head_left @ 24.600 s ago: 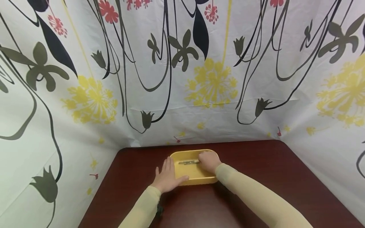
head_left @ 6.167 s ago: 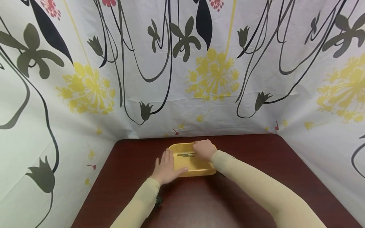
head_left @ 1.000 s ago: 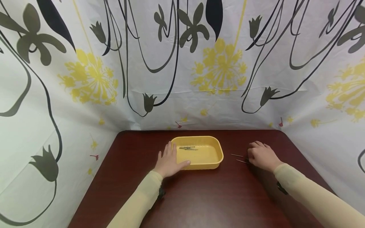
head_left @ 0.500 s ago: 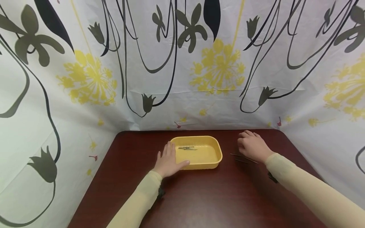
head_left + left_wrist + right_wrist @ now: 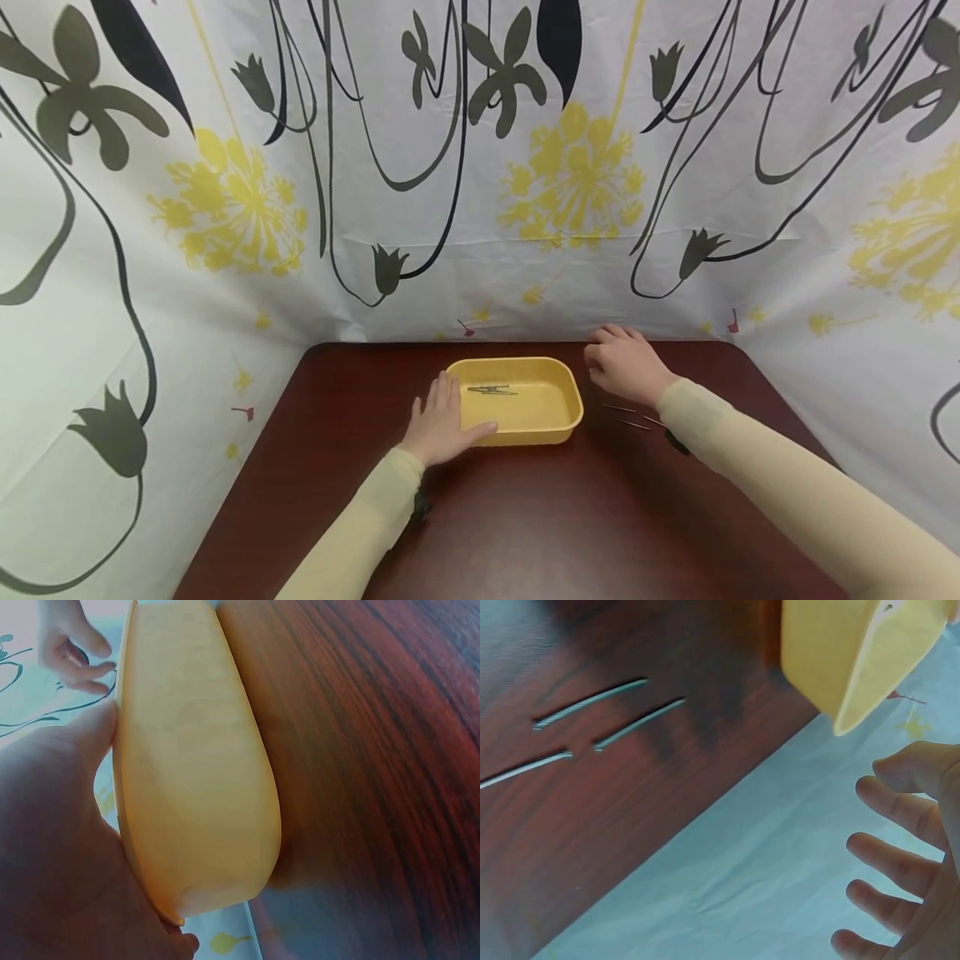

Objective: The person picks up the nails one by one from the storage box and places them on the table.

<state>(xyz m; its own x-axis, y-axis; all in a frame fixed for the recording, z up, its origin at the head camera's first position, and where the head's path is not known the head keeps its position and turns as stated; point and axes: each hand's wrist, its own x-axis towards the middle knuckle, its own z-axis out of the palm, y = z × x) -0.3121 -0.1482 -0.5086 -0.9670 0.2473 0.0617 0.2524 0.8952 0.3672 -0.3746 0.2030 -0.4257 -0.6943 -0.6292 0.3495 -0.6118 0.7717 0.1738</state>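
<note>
A yellow plastic tray [image 5: 525,429] stands on the table, with several thin metal nails [image 5: 491,390] lying inside at its left part. My left hand [image 5: 438,425] rests against the tray's left end, fingers straight, thumb along the front rim. To the right of the tray, my right hand [image 5: 626,365] hovers above the table with nothing in it. The right wrist view shows its fingers loosely bent and apart, beside the tray's corner. Three loose nails [image 5: 641,724] lie on the table, below and nearer than the right hand in the head view.
The dark red-brown wooden table [image 5: 525,517] has rounded far corners. A white cloth [image 5: 465,192] with printed flowers hangs around its back and sides. Dark straps or devices show under both sleeved wrists.
My right hand was by the nails right of the tray and has lifted leftward toward the tray, leaving three nails on the table. Earlier it was inside the tray. The left hand stays put.
</note>
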